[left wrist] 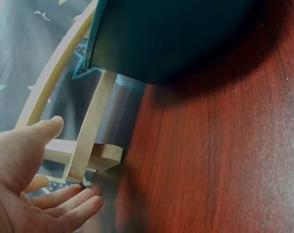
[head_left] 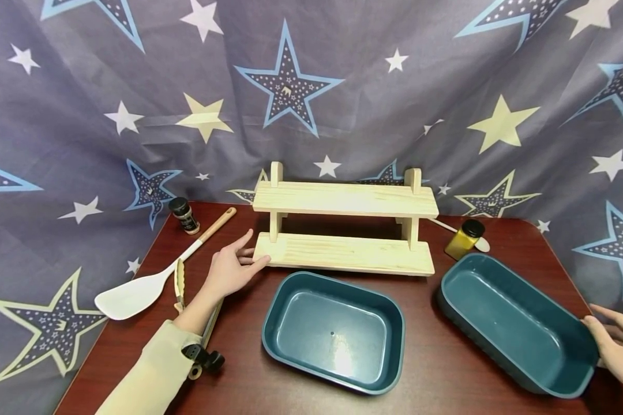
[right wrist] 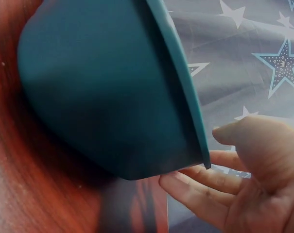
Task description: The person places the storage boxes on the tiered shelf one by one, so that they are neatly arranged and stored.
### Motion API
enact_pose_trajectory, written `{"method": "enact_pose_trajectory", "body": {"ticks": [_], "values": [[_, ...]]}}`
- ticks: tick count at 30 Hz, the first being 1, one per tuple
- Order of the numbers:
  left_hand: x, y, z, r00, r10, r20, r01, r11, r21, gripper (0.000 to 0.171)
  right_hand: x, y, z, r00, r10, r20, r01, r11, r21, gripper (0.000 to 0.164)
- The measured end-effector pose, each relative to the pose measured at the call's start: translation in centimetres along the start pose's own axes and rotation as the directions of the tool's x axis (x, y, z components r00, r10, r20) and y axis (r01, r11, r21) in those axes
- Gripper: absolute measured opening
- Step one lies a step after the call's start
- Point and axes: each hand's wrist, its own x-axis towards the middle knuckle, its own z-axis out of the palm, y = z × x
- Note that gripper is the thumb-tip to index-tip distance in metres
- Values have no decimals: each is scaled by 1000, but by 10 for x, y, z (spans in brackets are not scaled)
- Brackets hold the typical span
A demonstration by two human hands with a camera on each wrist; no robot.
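We've got the left hand (head_left: 231,271) loosely spread at the left end of the wooden rack (head_left: 342,199), middle of the desk's (head_left: 428,363) far edge, probably because that jutting shelf end is handy to steady; can't tell if it's touching. The right hand (head_left: 620,346) is relaxed too, fingers at the end of the right bin (head_left: 509,323) by the right edge, so likely more guiding than gripping. The middle bin (head_left: 332,323) sits mouth-up towards the near edge, presumably for easy reach. Our count: two bins, one rack, two shelves, one shaker (head_left: 187,216) (far-left corner), one yellow jar (head_left: 462,242) (near far-right), one turner (head_left: 140,294), one pair of tongs (head_left: 179,279), one spoon (head_left: 481,245).
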Motion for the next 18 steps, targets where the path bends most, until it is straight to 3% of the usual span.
{"method": "enact_pose_trajectory", "body": {"ticks": [6,18], "values": [[-1,-2,4,1000,-13,4,13,1000,14,84,-1,4,-2,998,-26,55,21,996,88,54],[0,-6,9,1000,10,29,-11,999,31,84,-5,5,-1,988,100,116,-103,995,16,60]]}}
